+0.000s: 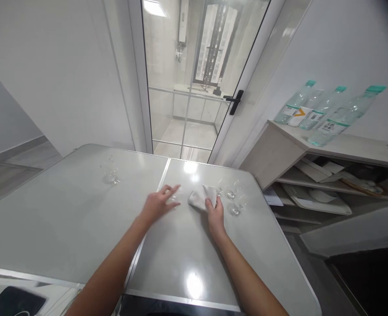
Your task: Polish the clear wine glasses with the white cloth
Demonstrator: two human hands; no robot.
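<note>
My left hand [157, 205] is over the middle of the table, close to its seam. Its thumb and fingers curve around a faint, see-through small clear glass [173, 199], whose outline is hard to make out. In my right hand [215, 215] is a light grey cloth [200, 197], pinched at its right side and hanging folded towards the left hand. Just right of the cloth stand several small clear glasses, among them one [231, 194] farther back and one [235, 210] nearer. Another clear glass [111, 176] is on the table's left half.
The grey glossy table [81, 224] has a metal seam and edge. A glass door [194, 109] with a black handle is behind it. Several plastic bottles [335, 118] stand on a shelf unit [286, 145] at right. A dark flat object [16, 302] lies lower left.
</note>
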